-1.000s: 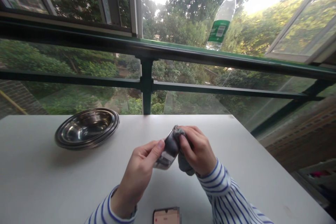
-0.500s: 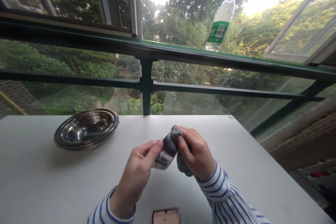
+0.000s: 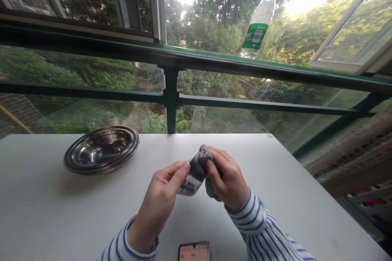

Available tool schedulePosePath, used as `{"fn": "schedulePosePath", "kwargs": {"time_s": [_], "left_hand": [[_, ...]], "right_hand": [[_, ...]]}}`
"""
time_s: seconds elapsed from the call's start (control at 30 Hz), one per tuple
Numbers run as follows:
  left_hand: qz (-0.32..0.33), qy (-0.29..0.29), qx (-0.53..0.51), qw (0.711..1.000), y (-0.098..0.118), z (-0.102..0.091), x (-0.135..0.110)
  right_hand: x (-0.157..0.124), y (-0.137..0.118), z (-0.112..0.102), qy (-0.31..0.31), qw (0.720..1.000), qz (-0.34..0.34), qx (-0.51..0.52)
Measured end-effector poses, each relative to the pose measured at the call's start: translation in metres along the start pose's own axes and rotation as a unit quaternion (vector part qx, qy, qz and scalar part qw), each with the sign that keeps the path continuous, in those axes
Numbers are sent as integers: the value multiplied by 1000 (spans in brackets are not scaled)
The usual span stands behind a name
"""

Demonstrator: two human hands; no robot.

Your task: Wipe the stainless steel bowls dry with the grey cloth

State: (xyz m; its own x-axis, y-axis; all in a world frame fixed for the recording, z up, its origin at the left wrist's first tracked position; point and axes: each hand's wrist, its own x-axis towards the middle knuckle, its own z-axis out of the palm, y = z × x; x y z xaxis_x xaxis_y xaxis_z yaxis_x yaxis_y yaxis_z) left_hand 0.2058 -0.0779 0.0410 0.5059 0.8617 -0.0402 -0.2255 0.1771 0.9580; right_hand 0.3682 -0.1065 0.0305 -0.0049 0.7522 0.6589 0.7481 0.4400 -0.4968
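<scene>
My left hand (image 3: 165,195) grips a small shiny metal bowl (image 3: 192,179) by its side, the thumb on top. The bowl is tilted above the white table, and part of it is hidden behind my fingers and the cloth. My right hand (image 3: 229,177) is closed around a grey cloth (image 3: 211,187) and presses a fold of it over the bowl's far rim. To the left, a stack of wide stainless steel bowls (image 3: 102,151) rests on the table, apart from both hands.
A phone (image 3: 193,251) lies at the near edge of the white table (image 3: 101,216). Behind the table runs a dark green railing (image 3: 202,61) with glass panels. On it stands a clear plastic bottle (image 3: 259,24) with a green label. Shelves are at the far right.
My right hand and the cloth have shifted very slightly at the bowl's rim. Both hands keep their hold, and the stacked bowls stay in place.
</scene>
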Motion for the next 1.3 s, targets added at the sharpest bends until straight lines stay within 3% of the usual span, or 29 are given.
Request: {"fn": "schedulePosePath", "kwargs": {"time_s": [0.3, 0.47, 0.6, 0.7, 0.87, 1.03, 1.2, 1.3], "left_hand": [[-37, 39, -56, 997, 0, 2, 3], [-13, 37, -80, 996, -2, 1, 5], [2, 45, -79, 996, -3, 1, 7], [14, 56, -72, 996, -4, 1, 5], [11, 61, -74, 995, -5, 1, 4], [18, 70, -94, 993, -5, -1, 7], [15, 48, -74, 996, -5, 0, 5], [19, 44, -70, 996, -4, 0, 3]], "right_hand": [[-4, -11, 3, -30, 992, -106, -57], [-7, -16, 5, -53, 979, -171, -95], [-7, -17, 7, -36, 974, -201, -101], [-7, -14, 9, -3, 976, -189, -106], [-9, -13, 10, 24, 990, -104, -92], [-11, -19, 9, 8, 986, -133, -103], [-6, -14, 8, 87, 993, -57, -58], [-8, -16, 10, 109, 989, -82, -56]]}}
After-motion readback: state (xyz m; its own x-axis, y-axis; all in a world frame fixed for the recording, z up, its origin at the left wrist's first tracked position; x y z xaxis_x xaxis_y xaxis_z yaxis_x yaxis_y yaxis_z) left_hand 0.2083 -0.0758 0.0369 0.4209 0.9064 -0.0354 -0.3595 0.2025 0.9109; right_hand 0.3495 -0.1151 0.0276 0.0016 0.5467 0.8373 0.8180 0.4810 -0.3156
